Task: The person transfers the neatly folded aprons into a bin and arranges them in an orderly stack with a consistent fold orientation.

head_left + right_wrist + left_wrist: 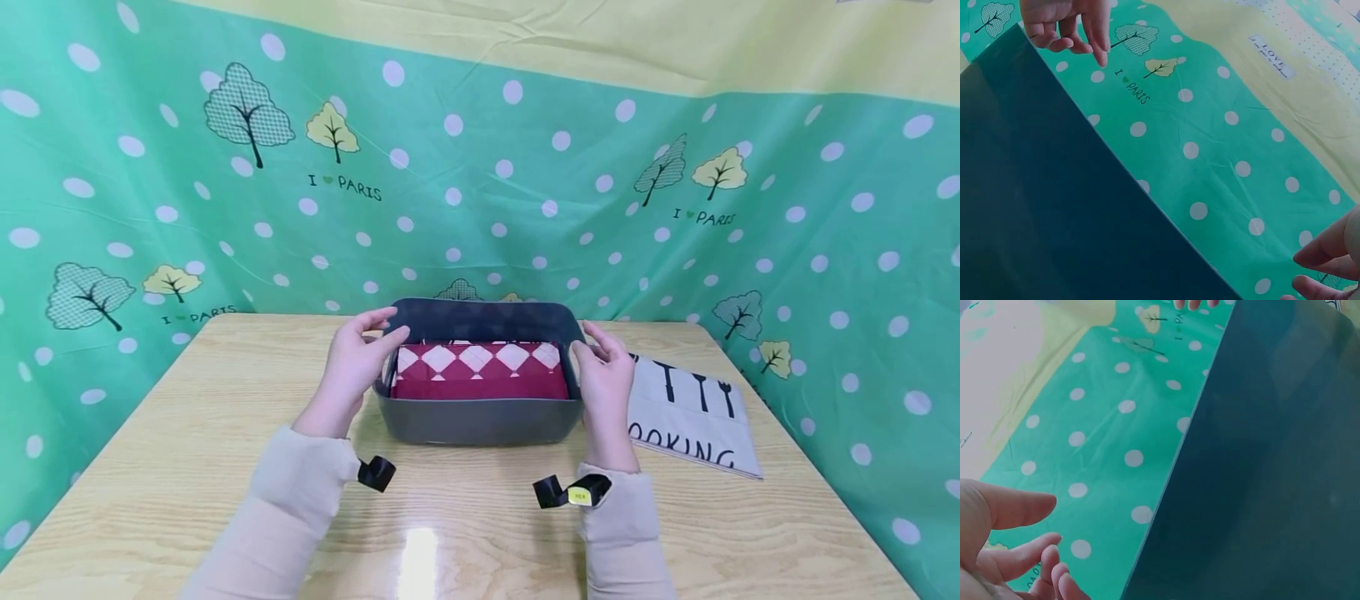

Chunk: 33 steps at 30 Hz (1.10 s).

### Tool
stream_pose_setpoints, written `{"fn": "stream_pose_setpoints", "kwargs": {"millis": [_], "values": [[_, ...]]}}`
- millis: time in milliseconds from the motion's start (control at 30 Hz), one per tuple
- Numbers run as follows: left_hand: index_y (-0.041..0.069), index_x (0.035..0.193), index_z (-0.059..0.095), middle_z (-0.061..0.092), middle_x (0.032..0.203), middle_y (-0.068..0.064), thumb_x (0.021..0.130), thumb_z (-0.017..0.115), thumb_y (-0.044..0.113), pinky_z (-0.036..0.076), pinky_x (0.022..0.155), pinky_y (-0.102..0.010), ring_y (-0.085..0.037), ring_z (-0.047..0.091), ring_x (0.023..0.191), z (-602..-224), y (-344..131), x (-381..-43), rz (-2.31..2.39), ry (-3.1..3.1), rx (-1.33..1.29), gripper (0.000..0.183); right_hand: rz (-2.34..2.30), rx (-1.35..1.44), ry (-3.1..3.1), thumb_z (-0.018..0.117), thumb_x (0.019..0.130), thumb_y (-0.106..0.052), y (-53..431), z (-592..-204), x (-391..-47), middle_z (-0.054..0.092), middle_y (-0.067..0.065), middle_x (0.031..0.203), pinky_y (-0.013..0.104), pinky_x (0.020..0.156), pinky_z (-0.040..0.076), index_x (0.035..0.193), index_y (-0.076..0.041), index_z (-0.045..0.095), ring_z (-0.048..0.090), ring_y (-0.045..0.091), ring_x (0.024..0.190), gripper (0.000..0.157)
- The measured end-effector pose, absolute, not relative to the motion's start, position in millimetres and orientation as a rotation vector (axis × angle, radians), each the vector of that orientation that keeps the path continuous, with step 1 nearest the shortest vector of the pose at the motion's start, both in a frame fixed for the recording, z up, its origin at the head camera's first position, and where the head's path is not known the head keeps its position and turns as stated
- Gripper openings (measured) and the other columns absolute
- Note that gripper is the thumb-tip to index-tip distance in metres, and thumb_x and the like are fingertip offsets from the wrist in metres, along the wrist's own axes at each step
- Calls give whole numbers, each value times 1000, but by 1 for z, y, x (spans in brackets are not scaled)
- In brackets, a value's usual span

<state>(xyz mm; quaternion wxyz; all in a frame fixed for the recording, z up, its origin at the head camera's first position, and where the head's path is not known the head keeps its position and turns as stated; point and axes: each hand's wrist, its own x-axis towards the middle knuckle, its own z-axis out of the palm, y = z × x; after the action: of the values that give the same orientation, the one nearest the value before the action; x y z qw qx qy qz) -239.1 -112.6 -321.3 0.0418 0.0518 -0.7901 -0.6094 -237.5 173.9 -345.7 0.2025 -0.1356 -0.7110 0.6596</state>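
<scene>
A dark grey rectangular bin (480, 423) stands on the table with a folded maroon cloth (480, 387) inside, patterned with white diamonds. My left hand (356, 358) is at the bin's left end, its thumb and fingers spread apart. At the opposite end is my right hand (606, 375), fingers loosely bent. In the left wrist view, a gap separates the left hand (1016, 544) from the bin wall (1272, 475). The right wrist view likewise has the right hand (1329, 250) apart from the bin (1035, 187), with nothing between its fingers.
Right of the bin, a folded white cloth (690, 417) printed with black utensils and lettering lies flat on the wooden table (225, 467). A green dotted curtain (480, 217) hangs behind the table and along its sides.
</scene>
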Motion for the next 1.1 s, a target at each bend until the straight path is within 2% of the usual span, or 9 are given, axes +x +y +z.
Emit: {"fn": "stream_pose_setpoints", "kwargs": {"millis": [167,300,433,567,733,900,1100], "values": [[9,142,53,50,133,-16,98,61,20,41,69,-19,-19,47,100,-323,-112,-237,-1909,-2380,145,46,1862,-362,-1975,57,96,-4,174,-345,-237,55,8,132,18,76,43,132,-8,64,46,11,100,37],[9,140,56,53,122,-9,98,61,18,42,72,-20,-15,49,94,-325,-110,-235,-1944,-2348,127,43,1906,-333,-1931,57,96,-4,172,-344,-235,63,10,125,14,77,46,129,-6,66,54,6,93,35],[8,139,57,53,116,-5,98,61,17,44,75,-19,-13,50,94,-326,-108,-233,-1966,-2328,96,42,1945,-282,-1885,57,96,-2,170,-342,-233,71,0,103,14,80,51,126,-2,67,62,1,81,32],[9,137,58,53,112,-3,98,61,17,44,76,-19,-14,50,96,-326,-105,-231,-1980,-2318,84,40,1970,-219,-1852,58,95,0,169,-339,-231,69,-14,84,15,77,53,122,4,67,64,1,73,29],[8,135,59,53,104,0,98,61,16,44,70,-17,-14,49,91,-326,-99,-225,-2014,-2277,54,38,1962,-196,-1878,59,96,-3,169,-337,-227,69,-15,82,15,76,55,121,2,68,67,8,75,27],[9,132,61,54,101,1,97,63,15,47,66,-16,-12,51,85,-328,-91,-217,-2080,-2223,40,36,1940,-193,-1899,60,97,-6,169,-335,-225,70,-15,82,17,77,55,121,0,69,67,8,73,26],[1,128,62,55,93,2,96,63,8,51,65,-19,-8,53,74,-331,-78,-208,-2141,-2149,-45,34,1923,-205,-1923,60,97,-7,174,-333,-221,69,-18,81,17,77,55,120,-1,70,66,5,71,26]]}}
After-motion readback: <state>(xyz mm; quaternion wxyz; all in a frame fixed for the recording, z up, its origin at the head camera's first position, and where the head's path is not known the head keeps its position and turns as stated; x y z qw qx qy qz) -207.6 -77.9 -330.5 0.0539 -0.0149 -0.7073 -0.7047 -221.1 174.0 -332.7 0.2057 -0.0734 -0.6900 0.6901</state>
